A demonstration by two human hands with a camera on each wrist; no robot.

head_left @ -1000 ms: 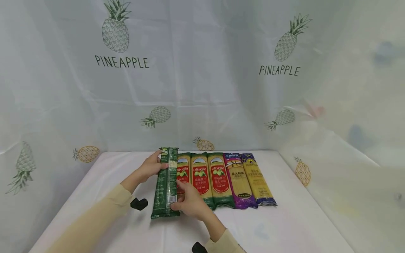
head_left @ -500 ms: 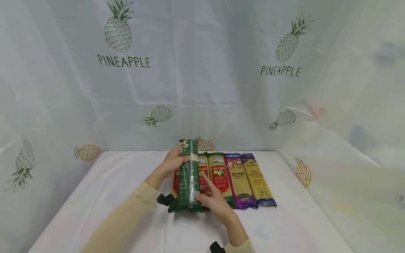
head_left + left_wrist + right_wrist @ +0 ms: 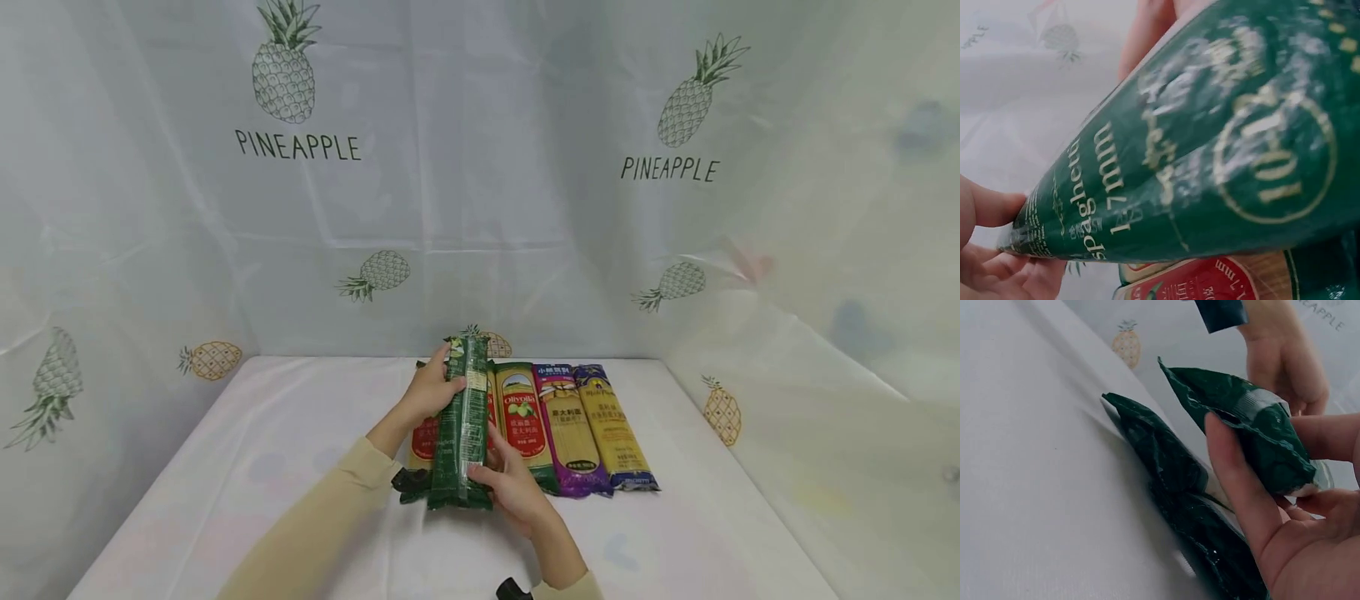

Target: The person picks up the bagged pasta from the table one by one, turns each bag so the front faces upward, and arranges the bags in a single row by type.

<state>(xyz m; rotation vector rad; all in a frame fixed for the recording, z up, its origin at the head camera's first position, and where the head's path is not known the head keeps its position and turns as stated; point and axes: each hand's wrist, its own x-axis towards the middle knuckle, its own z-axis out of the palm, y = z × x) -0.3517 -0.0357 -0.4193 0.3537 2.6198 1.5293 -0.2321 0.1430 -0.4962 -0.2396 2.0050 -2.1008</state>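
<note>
A green spaghetti packet (image 3: pixel 461 433), its printed back side up, is held above a row of pasta packets. My left hand (image 3: pixel 427 393) grips it near the far end, thumb on top. At the near end, my right hand (image 3: pixel 517 487) holds its right edge between thumb and fingers. The left wrist view shows the packet's green side (image 3: pixel 1210 156) close up, with the left fingers (image 3: pixel 991 206) round its end. In the right wrist view the crimped end (image 3: pixel 1241 422) is above the ends of two green packets (image 3: pixel 1160 450). One red-labelled Olivoilà packet (image 3: pixel 522 417) shows fully; others are partly covered.
Right of the Olivoilà packets lie a purple pasta packet (image 3: pixel 570 433) and a yellow-and-blue one (image 3: pixel 617 433). All rest on a white-covered table (image 3: pixel 675 550). A pineapple-printed curtain (image 3: pixel 510 183) stands behind and at the sides.
Both hands have carried the green spaghetti packet rightward, from the row's left end to over the Olivoilà packets. The leftmost Olivoilà packet has come into view on its left.
</note>
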